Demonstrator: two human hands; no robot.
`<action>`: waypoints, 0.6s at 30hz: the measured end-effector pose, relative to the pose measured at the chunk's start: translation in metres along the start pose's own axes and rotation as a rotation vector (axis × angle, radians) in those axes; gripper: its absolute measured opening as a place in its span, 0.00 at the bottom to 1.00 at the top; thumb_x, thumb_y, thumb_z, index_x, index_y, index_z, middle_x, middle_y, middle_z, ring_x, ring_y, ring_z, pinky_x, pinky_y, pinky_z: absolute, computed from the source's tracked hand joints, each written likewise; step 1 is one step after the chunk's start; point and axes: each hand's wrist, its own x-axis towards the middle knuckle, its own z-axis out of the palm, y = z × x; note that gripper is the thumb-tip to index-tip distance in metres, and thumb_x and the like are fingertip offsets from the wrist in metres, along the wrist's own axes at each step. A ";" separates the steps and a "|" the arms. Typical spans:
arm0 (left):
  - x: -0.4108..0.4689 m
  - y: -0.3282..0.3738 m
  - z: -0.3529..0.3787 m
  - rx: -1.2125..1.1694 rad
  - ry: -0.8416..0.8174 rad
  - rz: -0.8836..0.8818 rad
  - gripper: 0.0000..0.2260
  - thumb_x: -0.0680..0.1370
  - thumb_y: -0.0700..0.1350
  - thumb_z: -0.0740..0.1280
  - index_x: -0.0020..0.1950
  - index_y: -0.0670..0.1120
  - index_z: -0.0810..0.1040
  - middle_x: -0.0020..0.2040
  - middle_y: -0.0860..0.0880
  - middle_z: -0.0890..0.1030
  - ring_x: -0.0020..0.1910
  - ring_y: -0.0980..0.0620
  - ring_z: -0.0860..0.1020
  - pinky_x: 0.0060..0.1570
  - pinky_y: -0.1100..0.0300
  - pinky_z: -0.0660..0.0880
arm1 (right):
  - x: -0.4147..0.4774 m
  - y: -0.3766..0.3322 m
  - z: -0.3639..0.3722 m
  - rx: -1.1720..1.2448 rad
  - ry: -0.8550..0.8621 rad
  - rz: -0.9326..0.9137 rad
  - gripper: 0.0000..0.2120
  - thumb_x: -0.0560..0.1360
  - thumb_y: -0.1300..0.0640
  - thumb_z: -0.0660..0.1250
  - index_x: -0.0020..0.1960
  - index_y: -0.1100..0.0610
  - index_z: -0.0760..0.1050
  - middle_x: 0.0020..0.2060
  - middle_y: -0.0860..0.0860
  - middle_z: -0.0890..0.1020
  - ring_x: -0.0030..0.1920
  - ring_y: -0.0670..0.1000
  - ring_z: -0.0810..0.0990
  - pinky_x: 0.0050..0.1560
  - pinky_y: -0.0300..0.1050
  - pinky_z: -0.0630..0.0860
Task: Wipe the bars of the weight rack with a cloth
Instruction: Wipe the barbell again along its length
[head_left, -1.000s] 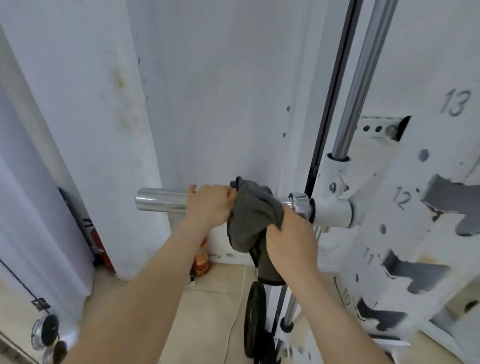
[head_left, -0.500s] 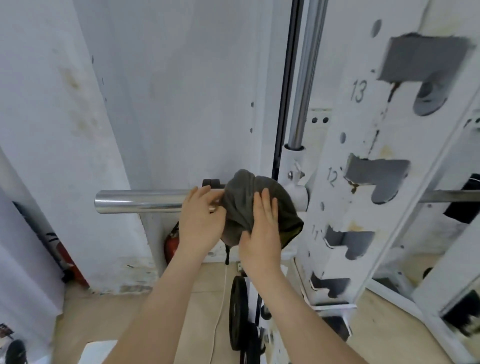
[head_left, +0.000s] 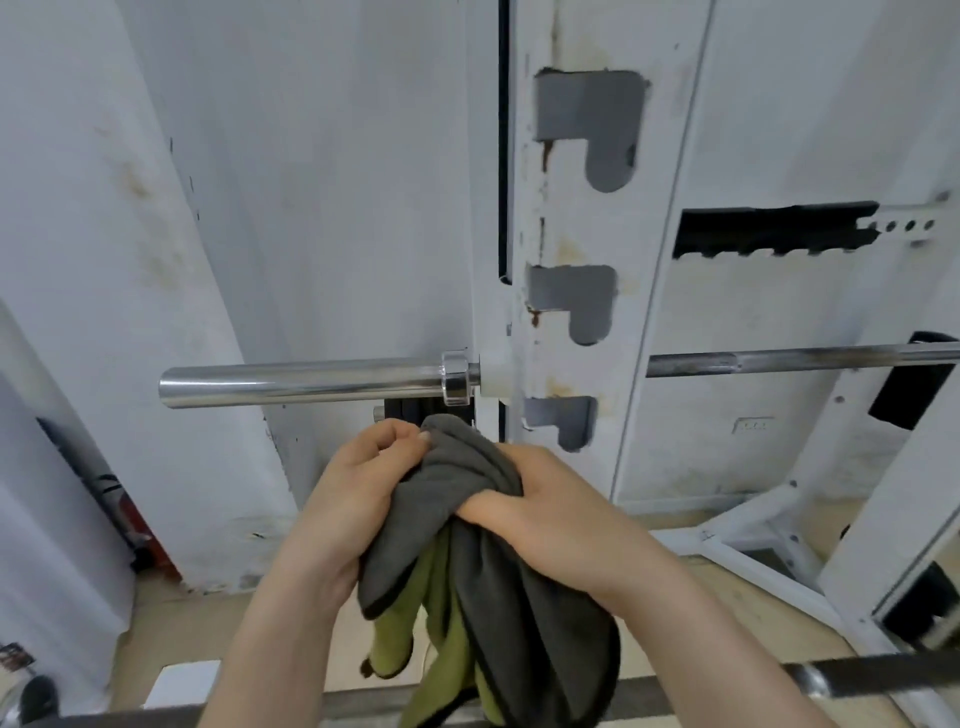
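Hands meet in the middle of the view, both closed on a bunched grey cloth with a yellow-green underside (head_left: 467, 525). The left hand (head_left: 358, 493) pinches the cloth's upper fold between thumb and curled fingers, while the right hand (head_left: 550, 514) wraps over the opposite side, fingers tucked into the fabric. The cloth's loose end hangs down between the two forearms, showing its green face and a dark stitched edge. Both hands and the cloth sit just below a shiny chrome barbell sleeve (head_left: 301, 382) and do not touch it; the cloth's top comes close beneath the sleeve's collar. The sleeve runs level and juts out to the left of a white painted steel rack upright (head_left: 571, 234), which carries grey hook-shaped slots with rust spots at their edges. To the right of that upright, the thinner grey barbell shaft (head_left: 800, 359) runs level toward the frame edge. Behind the sleeve stands a white wall with yellowish stains (head_left: 130, 234). Below the hands, a second dull metal bar (head_left: 878, 675) crosses the bottom of the view, with the cloth's tail hanging in front of it. Beige floor tiles (head_left: 171, 629) show beneath the sleeve, to the left of the forearms.
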 end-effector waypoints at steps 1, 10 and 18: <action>-0.011 0.003 0.009 0.018 -0.006 0.031 0.08 0.77 0.44 0.66 0.45 0.39 0.79 0.40 0.40 0.81 0.41 0.45 0.78 0.44 0.51 0.75 | -0.012 0.002 -0.011 -0.028 -0.019 -0.010 0.10 0.78 0.52 0.66 0.55 0.55 0.80 0.48 0.54 0.84 0.50 0.50 0.83 0.57 0.52 0.78; -0.092 -0.011 0.158 -0.115 0.181 0.377 0.05 0.71 0.41 0.71 0.36 0.50 0.83 0.34 0.51 0.81 0.34 0.57 0.78 0.36 0.65 0.76 | -0.131 0.076 -0.163 0.160 -0.003 -0.134 0.22 0.69 0.52 0.75 0.62 0.52 0.78 0.56 0.51 0.83 0.56 0.52 0.82 0.58 0.46 0.78; -0.081 -0.021 0.290 0.424 0.239 0.657 0.13 0.72 0.42 0.74 0.36 0.61 0.83 0.38 0.55 0.81 0.39 0.59 0.76 0.41 0.68 0.70 | -0.192 0.103 -0.290 -0.214 0.584 -0.184 0.05 0.75 0.52 0.70 0.43 0.50 0.84 0.41 0.46 0.85 0.46 0.46 0.82 0.52 0.47 0.77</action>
